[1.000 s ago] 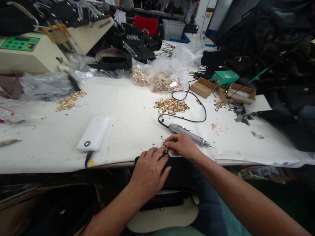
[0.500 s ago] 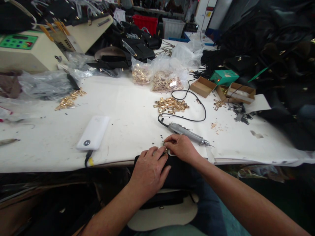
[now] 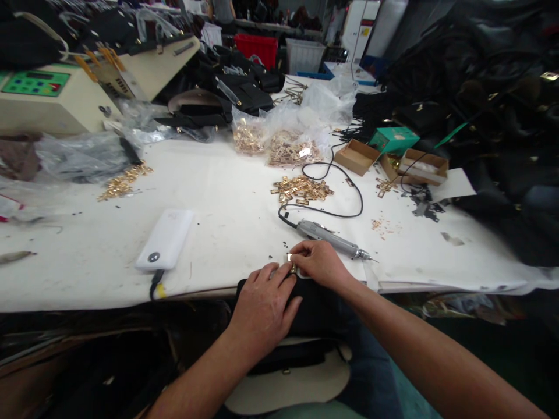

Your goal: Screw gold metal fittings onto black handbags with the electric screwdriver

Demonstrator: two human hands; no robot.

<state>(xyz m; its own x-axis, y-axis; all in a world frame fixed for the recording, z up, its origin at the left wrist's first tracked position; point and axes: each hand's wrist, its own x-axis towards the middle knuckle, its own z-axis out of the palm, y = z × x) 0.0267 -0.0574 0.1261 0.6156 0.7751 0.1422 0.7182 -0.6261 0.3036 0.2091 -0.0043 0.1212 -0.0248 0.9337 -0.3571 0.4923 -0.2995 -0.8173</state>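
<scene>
My left hand (image 3: pixel 262 308) lies flat, fingers stretched, on a black bag (image 3: pixel 314 314) at the table's front edge. My right hand (image 3: pixel 321 263) pinches a small gold metal fitting (image 3: pixel 290 263) at the bag's top edge, right by my left fingertips. A grey electric screwdriver (image 3: pixel 329 237) with a black cord (image 3: pixel 345 192) lies on the white table (image 3: pixel 236 203) just behind my right hand. A pile of gold fittings (image 3: pixel 302 189) sits further back.
A white power bank (image 3: pixel 166 238) lies to the left. Bags of gold hardware (image 3: pixel 283 142), a beige machine (image 3: pixel 52 99), cardboard boxes (image 3: pixel 360 156), a green box (image 3: pixel 393 138) and black bags (image 3: pixel 480 105) crowd the back and right. Loose gold parts (image 3: pixel 122 181) lie at left.
Both hands stay on the bag and fitting; they and the whole view have shifted very slightly.
</scene>
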